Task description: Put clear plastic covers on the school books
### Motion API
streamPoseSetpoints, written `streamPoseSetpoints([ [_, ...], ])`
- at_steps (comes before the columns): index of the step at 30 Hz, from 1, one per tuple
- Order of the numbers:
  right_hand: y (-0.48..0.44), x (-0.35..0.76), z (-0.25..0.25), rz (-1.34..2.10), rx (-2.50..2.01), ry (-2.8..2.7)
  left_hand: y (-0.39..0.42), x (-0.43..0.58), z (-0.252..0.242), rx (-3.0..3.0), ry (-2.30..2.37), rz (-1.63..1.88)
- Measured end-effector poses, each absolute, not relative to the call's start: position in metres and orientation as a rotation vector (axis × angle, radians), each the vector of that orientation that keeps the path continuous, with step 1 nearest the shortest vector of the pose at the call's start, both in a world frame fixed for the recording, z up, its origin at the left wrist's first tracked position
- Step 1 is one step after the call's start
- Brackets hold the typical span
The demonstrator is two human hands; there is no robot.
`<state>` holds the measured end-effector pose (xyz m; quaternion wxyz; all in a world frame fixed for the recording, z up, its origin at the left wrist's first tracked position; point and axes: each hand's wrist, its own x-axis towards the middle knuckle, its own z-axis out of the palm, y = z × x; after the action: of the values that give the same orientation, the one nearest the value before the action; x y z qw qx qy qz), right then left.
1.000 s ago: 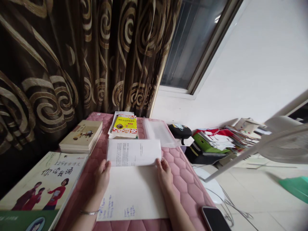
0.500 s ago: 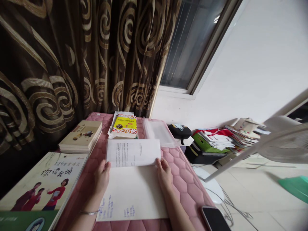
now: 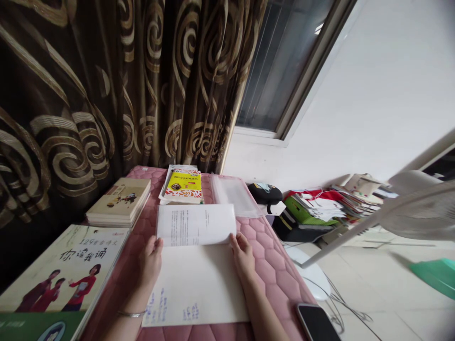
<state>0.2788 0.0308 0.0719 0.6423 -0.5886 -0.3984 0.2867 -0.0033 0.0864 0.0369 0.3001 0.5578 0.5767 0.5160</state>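
Note:
An open book (image 3: 202, 284) lies sideways on the pink quilted mat, its near page mostly blank with blue handwriting along the near edge. Its far page (image 3: 197, 225) carries printed text and is tilted up. My left hand (image 3: 151, 258) pinches the book's left edge near the fold, a silver bracelet on the wrist. On the opposite edge, my right hand (image 3: 241, 251) grips the book with thumb and fingers. Just beyond the book lies a small pile of books topped by a yellow and white cover (image 3: 184, 182). Clear plastic covers (image 3: 236, 195) rest to the right of that pile.
Left of the mat (image 3: 275, 270) are a beige book stack (image 3: 121, 201) and a large book (image 3: 64, 274) with figures on it. A phone (image 3: 316, 322) sits at the near right. A white fan (image 3: 419, 213), cables and piled papers (image 3: 318, 208) stand beyond the mat's right edge.
The far page has shifted very slightly. Both hands keep the same hold, and the surroundings look unchanged.

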Motion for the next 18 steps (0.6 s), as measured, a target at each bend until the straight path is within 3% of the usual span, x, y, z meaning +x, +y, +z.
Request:
streamPoseSetpoints([
  [18,0.032,0.276,0.076,0.544,-1.445,-0.904,0.080,0.000,0.058,1.509,1.668,1.288],
])
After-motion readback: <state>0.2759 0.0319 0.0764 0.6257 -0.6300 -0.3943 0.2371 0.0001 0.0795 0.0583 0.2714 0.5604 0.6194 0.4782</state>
